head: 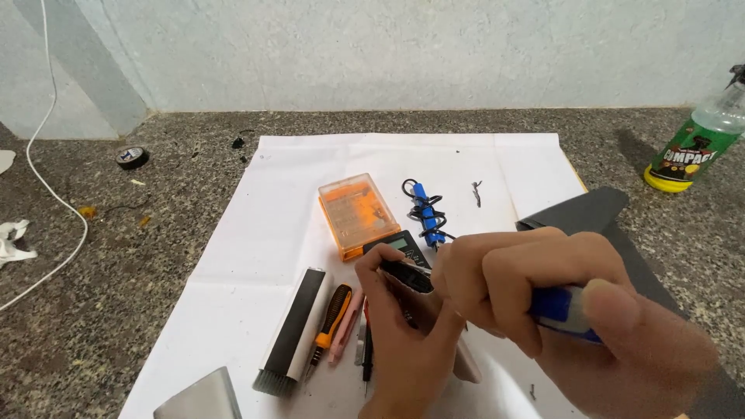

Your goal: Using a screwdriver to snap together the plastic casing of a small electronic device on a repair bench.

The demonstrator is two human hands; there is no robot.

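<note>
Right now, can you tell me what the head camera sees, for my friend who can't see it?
Two hands work close together over a white sheet on a speckled stone counter: the left hand holds a small dark device, and the right hand grips a blue-handled tool against it. Nearby lie an orange bit case, an orange screwdriver and a brush.
</note>
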